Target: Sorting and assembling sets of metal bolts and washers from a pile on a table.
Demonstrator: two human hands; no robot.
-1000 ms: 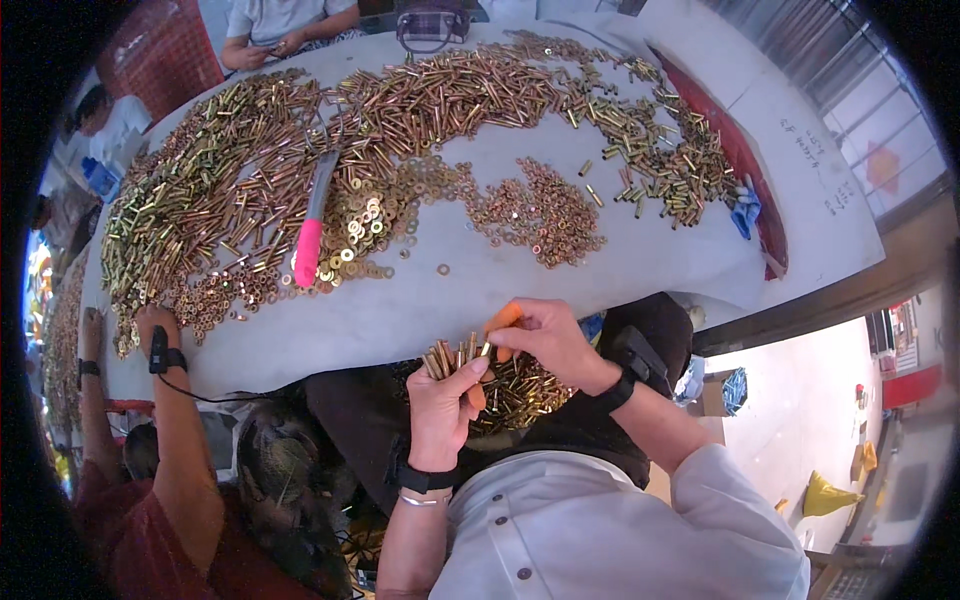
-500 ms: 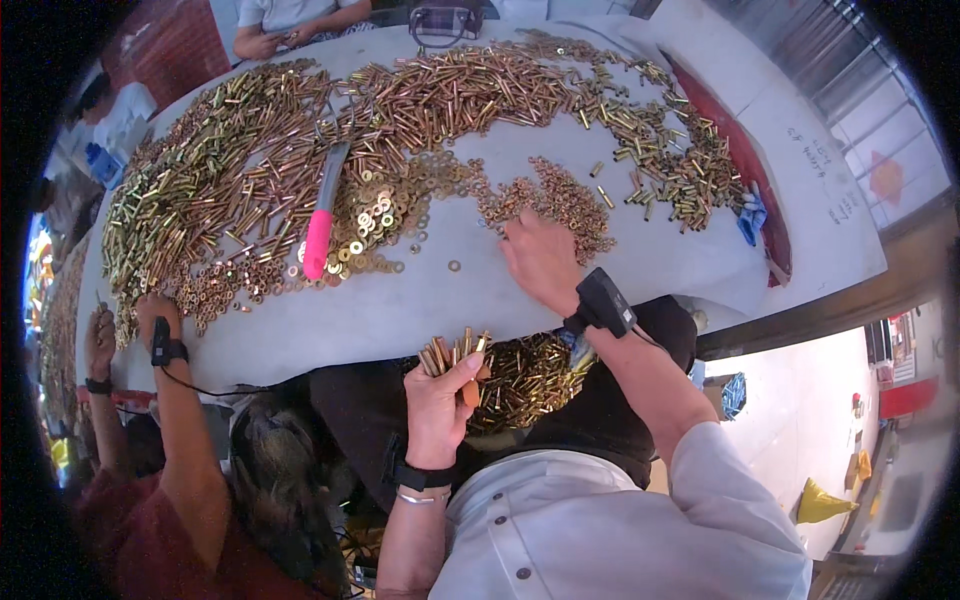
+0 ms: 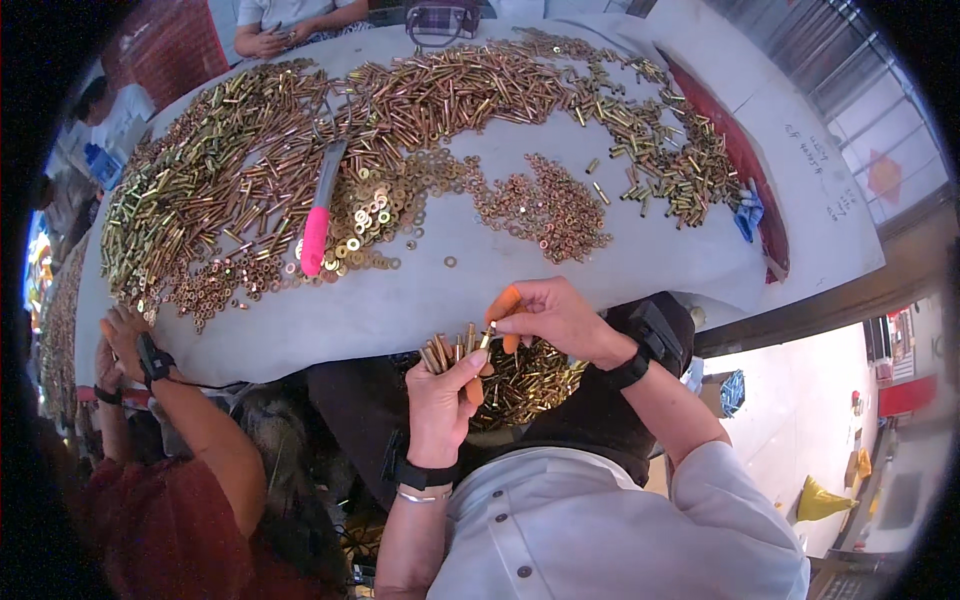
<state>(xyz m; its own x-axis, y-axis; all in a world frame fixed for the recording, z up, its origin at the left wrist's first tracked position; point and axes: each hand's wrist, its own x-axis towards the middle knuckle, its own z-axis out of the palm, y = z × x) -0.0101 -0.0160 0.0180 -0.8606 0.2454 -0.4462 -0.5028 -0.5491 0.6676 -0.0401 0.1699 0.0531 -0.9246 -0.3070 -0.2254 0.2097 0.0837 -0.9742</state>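
My left hand [image 3: 435,415] is closed round a bunch of gold-coloured sleeve-like metal bolts [image 3: 438,352], their ends pointing up. Orange covers wrap some of its fingers. Against the end of the bolt nearest the thumb, my right hand [image 3: 562,318] pinches with orange-covered fingertips; the small piece between them is too tiny to name. Below both hands, in my lap, lies a heap of gold bolts [image 3: 535,385], partly hidden by my hands. On the table just beyond spreads a pile of small coppery nuts [image 3: 545,210].
Bolts [image 3: 450,95] cover the table's far side, with flat washers [image 3: 385,205] nearer. A pink-handled tool [image 3: 316,240] lies among them. A co-worker's hands [image 3: 120,340] are at the table's left edge. A blue cloth [image 3: 748,212] lies at the right.
My right hand has left the nut pile and come back toward me, meeting the bolts in my left hand. The co-worker's hand at the left has pulled back toward the table edge.
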